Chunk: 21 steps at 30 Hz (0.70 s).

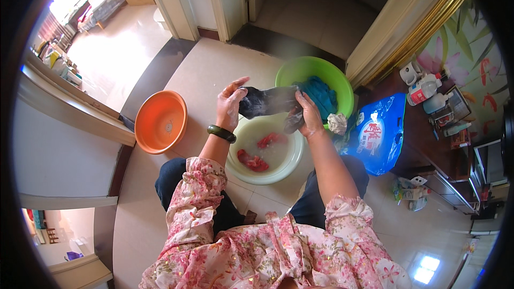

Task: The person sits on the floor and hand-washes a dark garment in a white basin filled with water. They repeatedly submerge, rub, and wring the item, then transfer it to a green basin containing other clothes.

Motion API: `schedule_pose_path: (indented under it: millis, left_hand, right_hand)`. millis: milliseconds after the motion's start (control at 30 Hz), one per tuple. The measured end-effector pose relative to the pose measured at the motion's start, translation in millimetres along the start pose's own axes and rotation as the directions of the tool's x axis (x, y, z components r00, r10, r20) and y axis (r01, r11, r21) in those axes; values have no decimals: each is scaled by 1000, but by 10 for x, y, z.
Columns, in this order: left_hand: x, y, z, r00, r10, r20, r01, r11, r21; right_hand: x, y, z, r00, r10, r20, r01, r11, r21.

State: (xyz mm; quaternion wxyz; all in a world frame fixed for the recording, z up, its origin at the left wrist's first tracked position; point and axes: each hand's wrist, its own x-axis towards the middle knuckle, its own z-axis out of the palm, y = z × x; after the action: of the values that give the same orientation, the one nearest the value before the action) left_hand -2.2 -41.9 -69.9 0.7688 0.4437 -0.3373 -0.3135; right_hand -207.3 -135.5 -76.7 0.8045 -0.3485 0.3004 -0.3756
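Note:
A dark grey sock (267, 101), streaked with suds, is stretched between my two hands above a pale basin. My left hand (231, 98) pinches its one end between thumb and fingers, and a dark bangle circles that wrist. Its other end is gripped by my right hand (308, 114), where a bunched part hangs below the fingers. Foam coats both hands. Beneath them, the pale green-white basin (296, 159) holds cloudy water. Two red cloth pieces lie in it, a nearer one (253, 161) and a farther one (270, 139).
An orange basin (160, 122) stands on the floor to the left. Beyond my right hand, a green basin (289, 70) holds blue cloth (319, 92), with a crumpled whitish cloth (337, 123) at its rim. A blue detergent bag (377, 132) leans by a wooden cabinet (425, 144) with bottles.

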Motion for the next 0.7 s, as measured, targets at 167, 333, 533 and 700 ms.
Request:
schedule_pose_path:
  millis: [167,333,533,700]
  left_hand:
    - [-21,-7,33,955,-278,101,269,959,93]
    - [-148,-6,119,890,-434,141,356,854,381]
    - [-117,-69,-4,593,-705,389,558,708,434]
    - [-111,-87,-1,724,-564,397,593,803,61]
  right_hand:
    - [-29,-46,33,991,2,131,-10,998,60]
    - [-112,-128,186,995,-66,73,63,997,33]
    - [-76,-242,81,983,-176,47,173,983,65]
    - [-161,-377,41,992,-68,107,81,989,-122]
